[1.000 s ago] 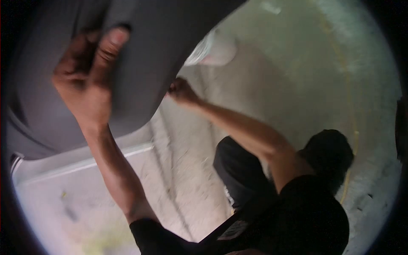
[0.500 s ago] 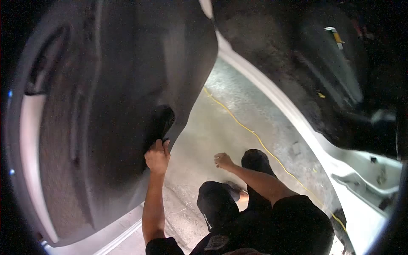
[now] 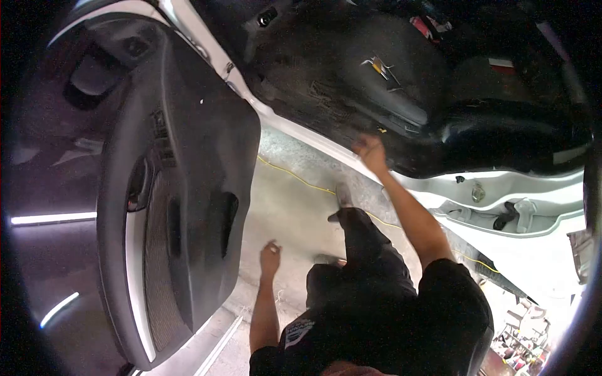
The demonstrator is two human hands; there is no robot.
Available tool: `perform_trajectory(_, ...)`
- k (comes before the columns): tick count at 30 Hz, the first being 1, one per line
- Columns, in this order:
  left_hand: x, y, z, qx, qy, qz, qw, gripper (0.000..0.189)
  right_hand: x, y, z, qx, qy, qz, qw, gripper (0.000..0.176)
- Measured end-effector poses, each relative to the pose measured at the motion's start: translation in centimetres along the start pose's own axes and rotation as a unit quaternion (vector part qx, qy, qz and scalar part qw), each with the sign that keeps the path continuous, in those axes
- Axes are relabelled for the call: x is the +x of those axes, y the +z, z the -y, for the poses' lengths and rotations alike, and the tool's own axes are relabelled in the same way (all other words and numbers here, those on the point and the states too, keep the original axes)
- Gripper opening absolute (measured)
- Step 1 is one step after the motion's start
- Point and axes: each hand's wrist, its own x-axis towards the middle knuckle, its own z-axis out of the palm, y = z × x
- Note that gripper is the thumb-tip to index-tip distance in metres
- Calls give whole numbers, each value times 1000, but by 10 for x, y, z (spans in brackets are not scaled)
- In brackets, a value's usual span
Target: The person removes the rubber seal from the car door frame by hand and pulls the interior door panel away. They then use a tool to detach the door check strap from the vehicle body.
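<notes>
I stand on a concrete floor (image 3: pixel 295 213) beside an open car. My right hand (image 3: pixel 370 151) reaches out to the edge of the dark floor carpet (image 3: pixel 326 75), just above the white door sill (image 3: pixel 285 125); its fingers are apart and hold nothing. My left hand (image 3: pixel 271 254) hangs free in a loose fist, a short way right of the open door's grey inner panel (image 3: pixel 194 144) and its pocket (image 3: pixel 227 216). My dark trousers and shoes show between both arms.
A yellow cord (image 3: pixel 295 177) runs across the concrete under the sill. Small scraps (image 3: pixel 376 66) lie on the carpet. A dark seat (image 3: pixel 501 125) fills the right, with the white body pillar and latch parts (image 3: pixel 495 210) below it.
My left hand has let go of the door panel's pocket and dropped away. My right hand has risen from mid-air to the carpet edge. The view has swung toward the car's interior.
</notes>
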Motion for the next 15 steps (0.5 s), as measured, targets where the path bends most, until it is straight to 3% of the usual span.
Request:
perform_trajectory(1, -14, 13, -7, -56, -9, 56, 997, 27, 42, -22, -6, 24, 65, 27, 997, 27)
perform_trajectory(2, -13, 46, 38, 2, 133, 65, 989, 29, 81, -33, -11, 20, 94, -6, 995, 26)
perform_trajectory(3, -21, 63, 50, -27, 61, 153, 986, 32, 122, -53, -7, -41, 62, -32, 997, 26)
perform_trajectory(4, -27, 68, 38, 40, 30, 194, 980, 33, 163, -70, -4, -102, 28, -57, 993, 25)
perform_trajectory(7, -15, 72, -5, 51, -35, 207, 976, 36, 262, -69, -35, -105, 44, -42, 993, 25)
perform_trajectory(8, -5, 68, -27, 35, -74, 218, 972, 37, 283, -61, -57, -149, 39, 11, 988, 25)
perform_trajectory(9, 12, 64, -45, 27, -53, 238, 969, 37, 305, -53, -78, -192, 28, 59, 979, 26)
perform_trajectory(10, 37, 76, -44, 102, -8, 243, 965, 39, 323, -44, -95, -191, 25, 66, 979, 26)
perform_trajectory(11, 69, 85, -40, 128, 71, 264, 953, 41, 334, -30, -113, -206, 15, 97, 974, 27)
perform_trajectory(12, 98, 81, -67, 68, -1, 212, 975, 42, 340, -14, -134, -219, 5, 127, 967, 28)
perform_trajectory(13, 129, 76, -91, 42, 68, 125, 989, 41, 341, -1, -164, -216, 1, 135, 967, 28)
perform_trajectory(15, 200, 42, -174, 4, 53, 60, 997, 37, 336, 25, -216, -149, -81, 66, 983, 27)
